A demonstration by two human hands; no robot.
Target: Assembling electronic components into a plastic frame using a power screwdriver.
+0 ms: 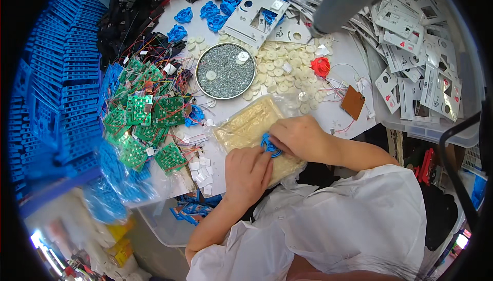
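I observe a loose white shirt (349, 206), visibly creased. I note that its right sleeve (398, 186) ends near the elbow; below the sleeves, both forearms (362, 153) are bare, as are the left hand (247, 174) and right hand (302, 137).

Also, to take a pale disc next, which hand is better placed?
Probably the right hand: it is nearer the pale discs, though busy with the blue part; the left hand sits farther away.

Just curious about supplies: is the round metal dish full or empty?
The dish isn't empty: small grey pieces spread across it, pale discs on top; depth unclear.
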